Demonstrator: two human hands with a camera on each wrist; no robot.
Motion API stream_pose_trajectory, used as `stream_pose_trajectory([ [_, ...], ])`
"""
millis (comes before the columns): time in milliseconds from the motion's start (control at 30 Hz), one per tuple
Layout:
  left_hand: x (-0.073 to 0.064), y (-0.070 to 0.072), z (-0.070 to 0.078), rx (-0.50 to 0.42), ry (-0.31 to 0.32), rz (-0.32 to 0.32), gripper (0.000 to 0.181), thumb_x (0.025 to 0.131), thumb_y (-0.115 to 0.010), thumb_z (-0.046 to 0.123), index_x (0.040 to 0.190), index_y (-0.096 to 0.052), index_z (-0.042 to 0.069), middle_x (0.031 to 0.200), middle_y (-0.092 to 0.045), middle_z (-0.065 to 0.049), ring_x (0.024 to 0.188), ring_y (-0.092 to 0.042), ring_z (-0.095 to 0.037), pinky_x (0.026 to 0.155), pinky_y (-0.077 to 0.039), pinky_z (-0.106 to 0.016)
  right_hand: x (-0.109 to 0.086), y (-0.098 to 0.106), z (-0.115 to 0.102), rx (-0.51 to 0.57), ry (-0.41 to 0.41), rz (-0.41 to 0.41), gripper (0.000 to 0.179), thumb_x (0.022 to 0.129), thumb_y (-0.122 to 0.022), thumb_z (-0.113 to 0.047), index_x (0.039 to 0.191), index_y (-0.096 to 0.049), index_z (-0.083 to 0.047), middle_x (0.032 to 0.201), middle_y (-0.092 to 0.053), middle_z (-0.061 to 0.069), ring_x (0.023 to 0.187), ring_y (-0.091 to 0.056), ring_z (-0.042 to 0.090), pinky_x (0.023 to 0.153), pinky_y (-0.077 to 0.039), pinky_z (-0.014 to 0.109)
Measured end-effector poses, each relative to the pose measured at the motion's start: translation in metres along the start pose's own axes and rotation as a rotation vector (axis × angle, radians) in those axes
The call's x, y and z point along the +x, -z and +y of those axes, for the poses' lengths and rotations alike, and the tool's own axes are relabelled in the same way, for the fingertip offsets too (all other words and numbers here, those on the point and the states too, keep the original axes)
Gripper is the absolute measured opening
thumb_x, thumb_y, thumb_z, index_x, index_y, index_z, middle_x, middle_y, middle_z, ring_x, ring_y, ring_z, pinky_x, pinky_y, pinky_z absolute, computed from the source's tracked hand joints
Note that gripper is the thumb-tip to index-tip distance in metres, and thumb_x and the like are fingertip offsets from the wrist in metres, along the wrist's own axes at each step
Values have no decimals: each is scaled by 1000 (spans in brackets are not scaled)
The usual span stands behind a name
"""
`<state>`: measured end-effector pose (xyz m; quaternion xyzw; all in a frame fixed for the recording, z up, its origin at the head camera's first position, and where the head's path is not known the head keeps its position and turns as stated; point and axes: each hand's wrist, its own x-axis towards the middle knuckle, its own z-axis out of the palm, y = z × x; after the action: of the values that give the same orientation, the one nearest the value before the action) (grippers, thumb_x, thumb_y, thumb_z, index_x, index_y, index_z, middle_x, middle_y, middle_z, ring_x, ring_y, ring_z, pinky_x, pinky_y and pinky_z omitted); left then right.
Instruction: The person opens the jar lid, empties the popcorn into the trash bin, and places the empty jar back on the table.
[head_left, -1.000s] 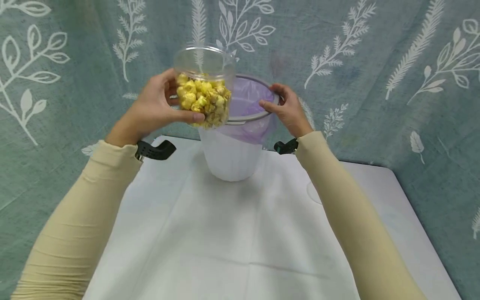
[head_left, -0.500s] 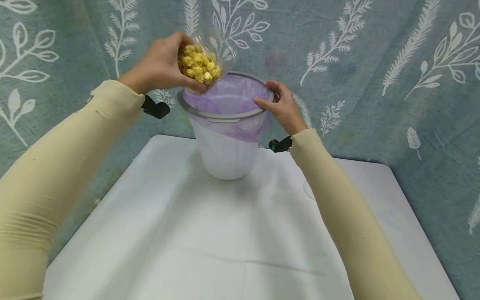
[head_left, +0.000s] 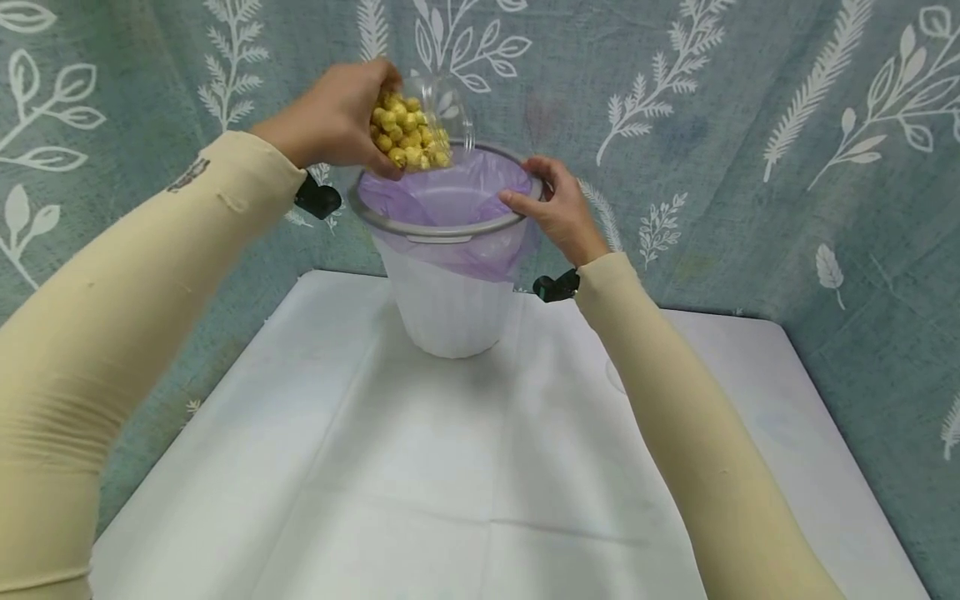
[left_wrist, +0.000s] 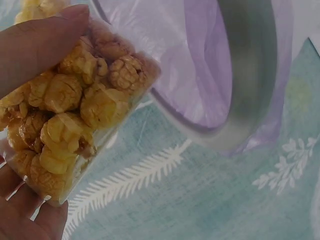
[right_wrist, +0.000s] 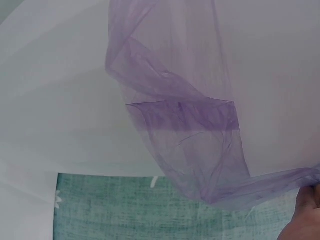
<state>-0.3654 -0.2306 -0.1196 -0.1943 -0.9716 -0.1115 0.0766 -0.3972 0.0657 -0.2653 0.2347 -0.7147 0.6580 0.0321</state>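
Observation:
In the head view my left hand (head_left: 337, 117) grips a clear plastic jar of yellow popcorn (head_left: 408, 133). The jar is tilted, its mouth pointing right, above the left side of a white trash bin (head_left: 450, 308). Caramel-coated kernels press against the jar wall in the left wrist view, with the thumb (left_wrist: 45, 45) across it. A purple trash bag (head_left: 487, 179) lines the bin and folds over its grey rim (head_left: 427, 229). My right hand (head_left: 562, 208) pinches the rim and bag at the right side. In the right wrist view the bag's overhang (right_wrist: 185, 145) hangs outside the bin.
The bin stands near the back of a white-covered table (head_left: 405, 467). A thin clear round lid-like disc (head_left: 617, 377) lies partly behind the right forearm. A green leaf-patterned curtain (head_left: 750, 208) surrounds the table at the back and sides.
My left hand has lifted the popcorn jar and tipped it from upright toward the right over the bin. The right hand keeps its hold on the rim. The view has shifted slightly.

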Motion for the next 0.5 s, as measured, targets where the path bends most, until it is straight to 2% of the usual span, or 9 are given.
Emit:
stream_pose_trajectory([
  [267, 3, 7, 7, 35, 4, -43, 116, 67, -99, 10, 158, -30, -1, 148, -48, -29, 134, -48, -48, 119, -36, -59, 3, -1, 2, -15, 3, 5, 73, 94, -80, -15, 155, -42, 1, 159, -43, 16, 148, -41, 26, 112, -41, 25],
  [500, 4, 8, 13, 75, -28, -70, 113, 68, -97, 1, 159, -29, -2, 150, -46, -28, 136, -46, -48, 120, -35, -59, 1, 0, 3, -18, 6, 12, 73, 94, -80, -16, 155, -42, 0, 158, -44, 14, 148, -40, 25, 113, -40, 24],
])
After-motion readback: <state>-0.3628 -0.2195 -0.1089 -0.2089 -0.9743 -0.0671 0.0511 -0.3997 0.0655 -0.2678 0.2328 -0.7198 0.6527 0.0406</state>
